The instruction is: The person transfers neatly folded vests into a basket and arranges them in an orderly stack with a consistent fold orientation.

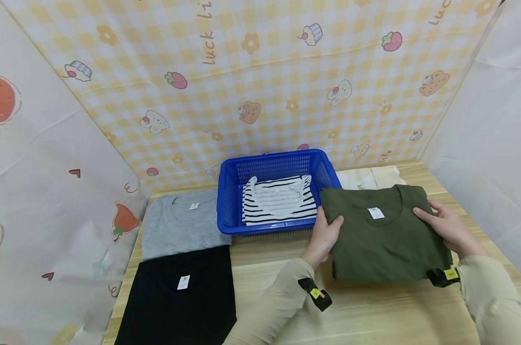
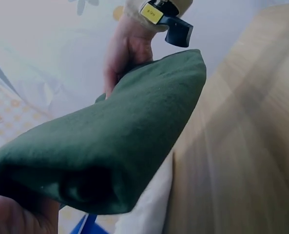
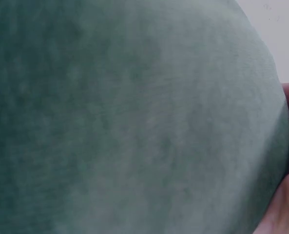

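Note:
A folded dark green shirt point(image 1: 385, 244) with a white neck label is held up between both hands, in front of the basket's right side. The left hand point(image 1: 323, 239) grips its left edge, thumb on top. The right hand point(image 1: 452, 230) grips the right edge, thumb on top, fingers hidden beneath. In the left wrist view the green shirt point(image 2: 115, 131) hangs above the table, its folded end facing the camera. Green cloth point(image 3: 134, 122) fills most of the right wrist view, with part of the right hand point(image 3: 283, 200) at its edge.
A blue basket point(image 1: 224, 201) at the back holds a folded striped shirt point(image 1: 277, 199). Left of it lies a grey shirt point(image 1: 178, 235), with a black shirt point(image 1: 187, 306) in front. A cream shirt point(image 1: 372, 177) lies behind the green one, by the patterned back wall.

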A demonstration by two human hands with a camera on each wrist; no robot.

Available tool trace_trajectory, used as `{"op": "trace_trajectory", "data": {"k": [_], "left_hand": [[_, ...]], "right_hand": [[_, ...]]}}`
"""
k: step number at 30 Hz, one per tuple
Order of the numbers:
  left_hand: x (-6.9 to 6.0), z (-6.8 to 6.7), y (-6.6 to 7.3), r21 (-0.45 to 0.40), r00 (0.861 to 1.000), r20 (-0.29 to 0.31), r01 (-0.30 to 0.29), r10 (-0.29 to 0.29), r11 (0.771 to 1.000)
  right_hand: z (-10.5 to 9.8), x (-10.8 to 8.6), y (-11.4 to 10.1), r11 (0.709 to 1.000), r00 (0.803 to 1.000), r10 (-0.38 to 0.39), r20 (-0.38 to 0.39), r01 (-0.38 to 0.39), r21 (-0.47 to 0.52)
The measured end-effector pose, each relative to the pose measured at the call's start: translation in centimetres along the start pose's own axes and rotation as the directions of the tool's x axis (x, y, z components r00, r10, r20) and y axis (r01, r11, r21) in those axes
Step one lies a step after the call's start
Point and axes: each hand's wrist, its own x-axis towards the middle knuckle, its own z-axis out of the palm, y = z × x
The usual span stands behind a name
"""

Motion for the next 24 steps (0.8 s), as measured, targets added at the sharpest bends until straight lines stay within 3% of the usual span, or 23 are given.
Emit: {"op": "trace_trajectory", "data": {"k": [24], "left_hand": [[1.9, -6.1, 2.4, 0.053, 1.0, -0.005, 0.004, -0.004, 0.999]], "right_hand": [[3.8, 3.7, -4.9, 0.997, 0.999, -0.038, 0.026, 0.036, 0.07]]}}
